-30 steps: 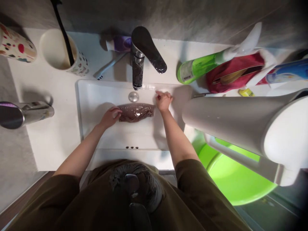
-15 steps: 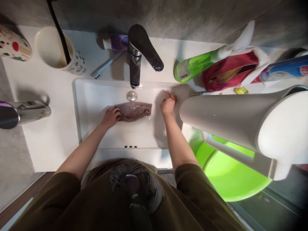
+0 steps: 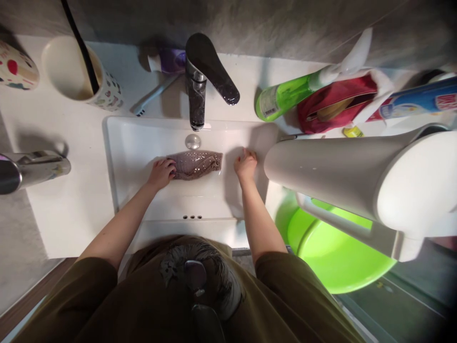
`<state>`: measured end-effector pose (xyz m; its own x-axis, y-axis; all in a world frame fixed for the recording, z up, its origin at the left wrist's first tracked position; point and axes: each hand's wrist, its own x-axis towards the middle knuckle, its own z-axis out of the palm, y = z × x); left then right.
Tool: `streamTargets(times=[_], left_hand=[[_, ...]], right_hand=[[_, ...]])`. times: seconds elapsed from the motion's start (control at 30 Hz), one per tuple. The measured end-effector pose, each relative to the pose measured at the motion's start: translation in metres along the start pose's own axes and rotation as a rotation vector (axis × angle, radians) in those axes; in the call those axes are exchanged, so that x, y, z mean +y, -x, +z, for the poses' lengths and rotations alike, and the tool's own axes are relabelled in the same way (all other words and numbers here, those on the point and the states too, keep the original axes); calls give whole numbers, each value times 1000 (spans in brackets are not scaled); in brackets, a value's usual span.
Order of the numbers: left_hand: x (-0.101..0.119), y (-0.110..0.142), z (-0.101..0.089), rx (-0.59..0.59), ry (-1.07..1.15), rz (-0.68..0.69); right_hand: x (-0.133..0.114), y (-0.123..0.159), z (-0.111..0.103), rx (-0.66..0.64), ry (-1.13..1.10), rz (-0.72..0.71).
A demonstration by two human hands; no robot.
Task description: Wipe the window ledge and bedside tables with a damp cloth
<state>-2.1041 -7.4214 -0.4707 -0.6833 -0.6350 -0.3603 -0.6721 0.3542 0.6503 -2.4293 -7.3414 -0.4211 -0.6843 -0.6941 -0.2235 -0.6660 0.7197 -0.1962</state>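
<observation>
A wet, folded grey-brown cloth (image 3: 196, 166) lies flat in the white sink (image 3: 135, 136), below the round metal drain plug (image 3: 193, 141). My left hand (image 3: 161, 173) rests at its left end, fingers curled over the edge of the fabric. To the right of the cloth, apart from it, my right hand (image 3: 246, 165) is held over the sink's right side. Its fingers are loosely bent and apart, with nothing visible in them. Above the drain stands a dark faucet (image 3: 197, 95), and no running water shows.
A large white pitcher-like container (image 3: 321, 176) juts in at right, above a green basin (image 3: 346, 257). Behind the sink are a green pump bottle (image 3: 285, 97), a red pouch (image 3: 332, 105), a toothbrush (image 3: 153, 97) and a patterned cup (image 3: 107, 90). A shiny metallic container (image 3: 43, 166) is at left.
My right hand has come slightly down toward me and its fingers have drawn in a little. The whole view has shifted slightly; my left hand stays at the cloth's left end.
</observation>
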Motion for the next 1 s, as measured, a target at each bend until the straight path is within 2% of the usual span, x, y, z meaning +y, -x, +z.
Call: streamTargets(times=[0.17, 0.27, 0.4, 0.57, 0.63, 0.77, 1.0], left_hand=[[0, 0, 0, -5, 36, -15], [0, 0, 1, -4, 42, -27], [-1, 0, 3, 21, 52, -27], [2, -2, 0, -9, -5, -41], [4, -2, -1, -31, -43, -58], [8, -3, -5, -61, -90, -74], [12, -2, -8, -76, -110, -68]], right_hand=[[6, 18, -14, -87, 48, 67], [1, 22, -22, -89, 17, 31], [-26, 9, -20, -208, -24, -33], [-63, -18, -1, -344, 82, 106], [-70, -22, 5, -426, 160, 103], [-70, -17, 6, -543, 380, -15], [-53, 1, -5, -584, 555, -89]])
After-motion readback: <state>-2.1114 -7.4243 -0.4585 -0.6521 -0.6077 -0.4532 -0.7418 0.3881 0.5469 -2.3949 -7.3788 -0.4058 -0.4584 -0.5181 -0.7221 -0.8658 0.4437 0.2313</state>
